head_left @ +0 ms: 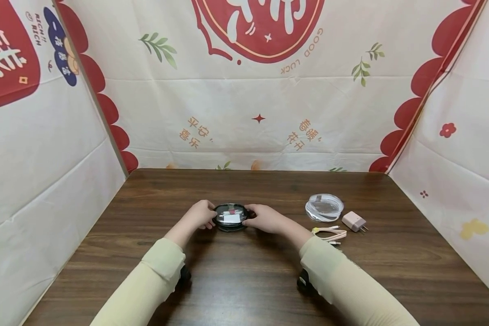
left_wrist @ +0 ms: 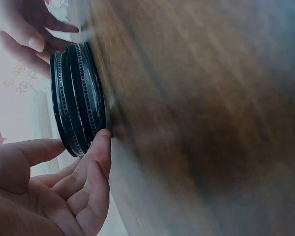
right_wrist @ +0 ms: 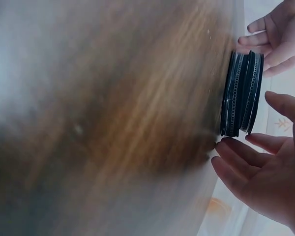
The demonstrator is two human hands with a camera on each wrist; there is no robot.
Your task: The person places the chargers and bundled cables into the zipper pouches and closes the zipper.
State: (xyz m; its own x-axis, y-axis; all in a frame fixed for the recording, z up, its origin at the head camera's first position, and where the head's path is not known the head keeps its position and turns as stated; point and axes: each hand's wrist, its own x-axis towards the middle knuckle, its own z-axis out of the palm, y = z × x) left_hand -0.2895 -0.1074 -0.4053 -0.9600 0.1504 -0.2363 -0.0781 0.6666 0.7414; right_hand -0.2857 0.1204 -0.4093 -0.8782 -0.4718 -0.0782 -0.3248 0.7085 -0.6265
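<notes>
we find the round black case (head_left: 230,217) lying flat between the hands, with no long axis and neither side nearer: the left hand (head_left: 201,214) pinches its rim, the right hand's (head_left: 264,218) fingers touch its side, thumb apart. it sits toward the counter's (head_left: 244,280) far edge; printed cloth (head_left: 236,108) hangs beyond that edge.

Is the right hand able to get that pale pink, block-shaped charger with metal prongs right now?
Probably yes. The right hand is at the round, black-rimmed case with a clear top, and nothing covers the charger. The looped, pale pink cable lies near the path, so going over looks easier.
</notes>
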